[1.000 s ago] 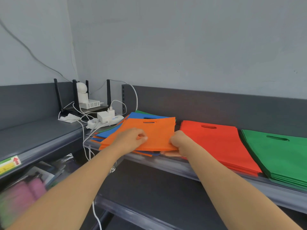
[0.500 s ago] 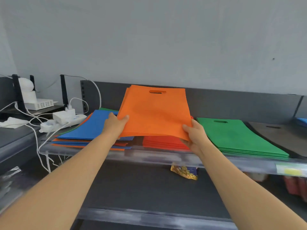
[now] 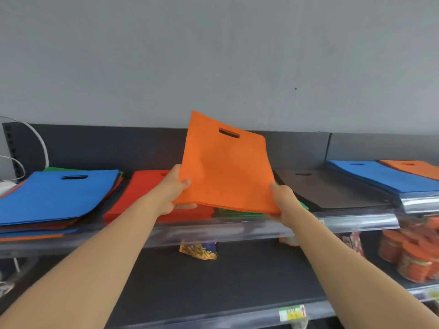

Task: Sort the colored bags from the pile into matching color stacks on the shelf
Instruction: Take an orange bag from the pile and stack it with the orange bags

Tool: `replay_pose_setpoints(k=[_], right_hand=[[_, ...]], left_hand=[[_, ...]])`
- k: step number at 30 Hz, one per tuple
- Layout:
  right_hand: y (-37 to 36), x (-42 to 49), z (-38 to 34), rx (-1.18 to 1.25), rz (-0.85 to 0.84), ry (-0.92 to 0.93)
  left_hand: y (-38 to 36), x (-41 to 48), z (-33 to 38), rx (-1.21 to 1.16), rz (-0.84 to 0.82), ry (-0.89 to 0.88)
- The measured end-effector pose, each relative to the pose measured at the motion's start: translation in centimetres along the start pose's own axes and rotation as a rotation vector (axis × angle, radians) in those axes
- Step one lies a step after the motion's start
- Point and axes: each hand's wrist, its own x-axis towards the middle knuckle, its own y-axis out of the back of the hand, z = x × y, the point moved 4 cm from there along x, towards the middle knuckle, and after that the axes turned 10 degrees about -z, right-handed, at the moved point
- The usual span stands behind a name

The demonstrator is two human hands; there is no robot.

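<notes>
Both hands hold an orange bag [image 3: 225,167] tilted up in the air above the shelf [image 3: 356,223]. My left hand [image 3: 172,189] grips its lower left corner, my right hand [image 3: 283,200] its lower right corner. Under it lie a red stack [image 3: 140,193] and a mostly hidden green stack [image 3: 237,212]. The mixed pile [image 3: 54,198], blue on top, sits at the left. To the right lie a dark grey stack [image 3: 332,188], a blue stack [image 3: 384,174] and an orange stack [image 3: 413,167].
White cables [image 3: 35,143] hang at the far left. On the lower shelf [image 3: 213,281] lie a yellow snack packet [image 3: 199,250] and orange-lidded jars [image 3: 413,257] at the right. A price label [image 3: 292,313] sits on the bottom rail.
The orange bag has been lifted off the mixed pile and carried rightward, past the red stack. My view has swung right, revealing the grey, blue and orange stacks.
</notes>
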Motion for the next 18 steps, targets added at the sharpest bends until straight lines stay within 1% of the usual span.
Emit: replay_pose_setpoints(k=[2, 4, 5, 7, 9, 12, 15, 16, 18], right_hand=[[2.9, 0.4, 0.5, 0.065, -0.075, -0.075], [5.7, 1.3, 0.5, 0.059, -0.093, -0.007], [7.0, 1.8, 0.3, 0.026, -0.063, 0.057], [9.8, 2.4, -0.3, -0.057, 0.05, 0.173], [11.6, 2.7, -0.8, -0.143, 0.126, 0.242], [14.5, 3.4, -1.0, -0.269, 0.175, 0.209], [16.7, 4.4, -0.8, -0.317, 0.133, 0.089], [17.7, 4.7, -0.9, -0.324, 0.141, 0.087], [20.0, 5.6, -1.6, -0.375, 0.222, 0.176]], left_hand=[[-3.1, 1.2, 0.1, 0.016, -0.015, -0.016], [-6.0, 2.2, 0.0, 0.022, -0.045, -0.027], [-7.3, 2.6, -0.1, 0.023, -0.058, -0.03], [-9.8, 3.7, -0.3, 0.012, -0.076, -0.035], [-11.3, 4.5, -0.5, -0.01, -0.064, -0.041], [-14.0, 6.5, -0.2, 0.001, 0.006, -0.089], [-16.7, 8.7, 1.0, 0.014, 0.039, -0.172], [-17.6, 9.6, 1.5, 0.013, 0.033, -0.203], [-19.8, 11.5, 2.4, 0.008, 0.007, -0.267]])
